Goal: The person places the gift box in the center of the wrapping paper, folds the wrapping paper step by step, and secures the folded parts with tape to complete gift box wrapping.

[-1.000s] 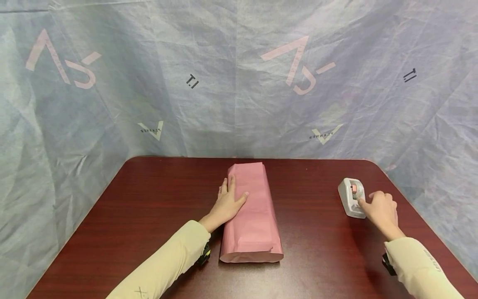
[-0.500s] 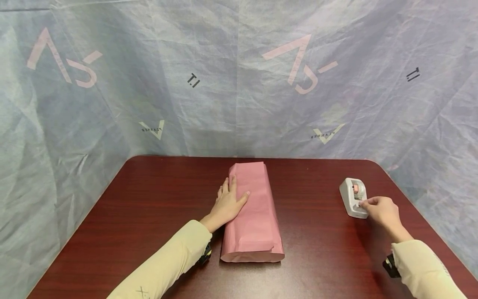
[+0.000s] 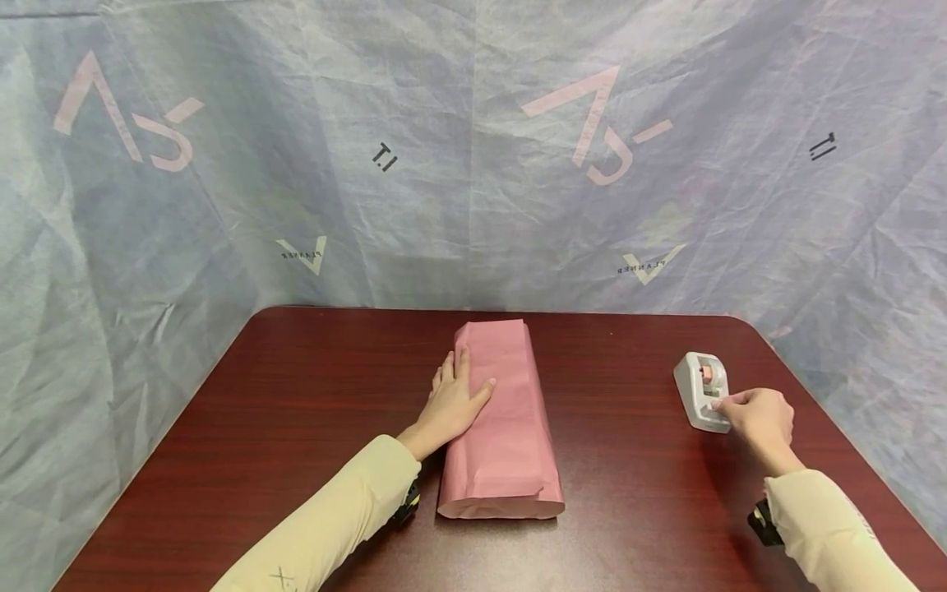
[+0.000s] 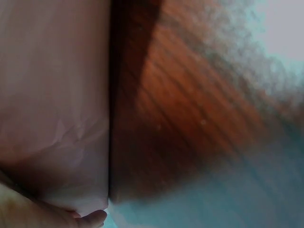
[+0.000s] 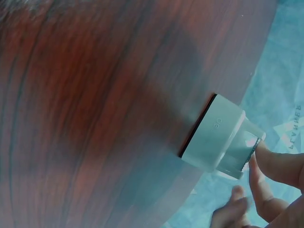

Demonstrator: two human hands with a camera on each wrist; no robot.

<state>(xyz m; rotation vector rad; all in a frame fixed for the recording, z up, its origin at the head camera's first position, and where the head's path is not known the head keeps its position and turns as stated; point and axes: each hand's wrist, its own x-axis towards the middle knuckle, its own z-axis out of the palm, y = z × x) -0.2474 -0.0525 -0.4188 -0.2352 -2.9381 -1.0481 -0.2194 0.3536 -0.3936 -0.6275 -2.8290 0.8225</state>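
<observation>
A long pink paper-wrapped package (image 3: 510, 436) lies lengthwise at the middle of the table. My left hand (image 3: 450, 409) rests on its left side with fingers spread, thumb on top; in the left wrist view the fingertips reach past the paper's edge. To the right stands a whitish tape dispenser (image 3: 692, 400) with a small roll on a pinkish core. My right hand (image 3: 762, 415) is at its near end, thumb and index finger pinching at the cutting edge. In the right wrist view these fingers meet at the dispenser's (image 5: 213, 130) toothed lip, where the clear tape is hard to make out.
The dark red-brown wooden table (image 3: 333, 386) carries both things. Behind it and at both sides hangs a grey-blue printed cloth (image 3: 444, 205). The dispenser stands close to the table's right edge, with bare wood between it and the package.
My right hand has drawn its thumb and index finger together at the dispenser's near end, after reaching over it with looser fingers. My left hand and the package stay in place.
</observation>
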